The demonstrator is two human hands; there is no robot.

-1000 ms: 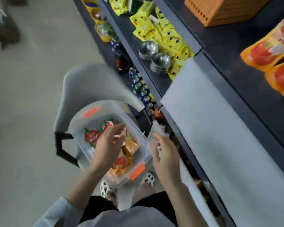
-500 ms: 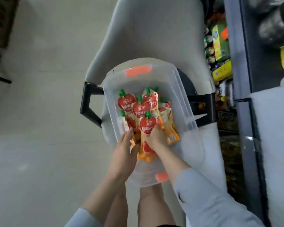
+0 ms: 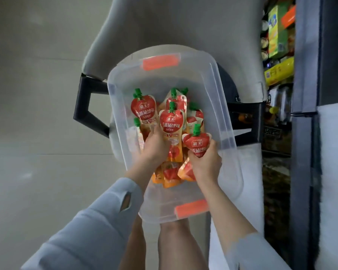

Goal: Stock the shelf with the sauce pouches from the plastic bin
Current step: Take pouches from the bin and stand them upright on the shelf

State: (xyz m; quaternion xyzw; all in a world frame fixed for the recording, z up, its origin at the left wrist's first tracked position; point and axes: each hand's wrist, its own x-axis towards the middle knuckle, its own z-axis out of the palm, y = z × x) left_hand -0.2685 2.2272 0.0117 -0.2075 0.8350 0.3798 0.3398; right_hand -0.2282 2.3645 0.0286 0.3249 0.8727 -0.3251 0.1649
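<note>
Grey tiled floor (image 3: 37, 114), chair (image 3: 164, 26) bearing bin (image 3: 222, 98), both grips clutching pouches (image 3: 172, 121).

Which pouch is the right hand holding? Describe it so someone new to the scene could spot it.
Find the clear plastic bin with orange latches, resting on the grey chair. Among the red sauce pouches inside, look to the bin's right side, nearest the shelf. The held pouch is the one gripped round its middle by the right hand, its green cap pointing up, lifted clear of the pile beside the left hand.
</note>
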